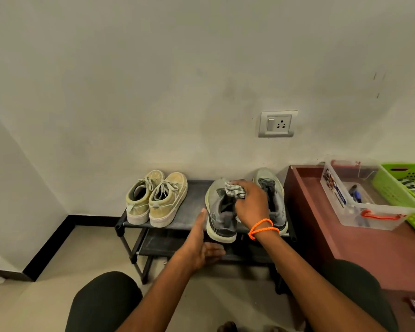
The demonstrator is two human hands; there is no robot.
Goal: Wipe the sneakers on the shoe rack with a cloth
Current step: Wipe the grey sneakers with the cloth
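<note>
A grey sneaker (219, 212) with a pale sole sits tilted at the front edge of the black shoe rack (194, 202), toward its right end. The left hand (203, 245) cups its heel, fingers open. The right hand (250, 204) grips a crumpled grey cloth (234, 190) on its tongue.

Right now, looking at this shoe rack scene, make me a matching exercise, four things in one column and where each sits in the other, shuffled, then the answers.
Things:
1. cloth
2. yellow sneakers
3. clear plastic box
4. green basket

Places:
A. on the rack's top shelf, left end
B. at the far right edge, beside the box
C. bunched in the right hand
D. on the reddish cabinet, orange handle towards the camera

Pairs: 1-C, 2-A, 3-D, 4-B
</note>
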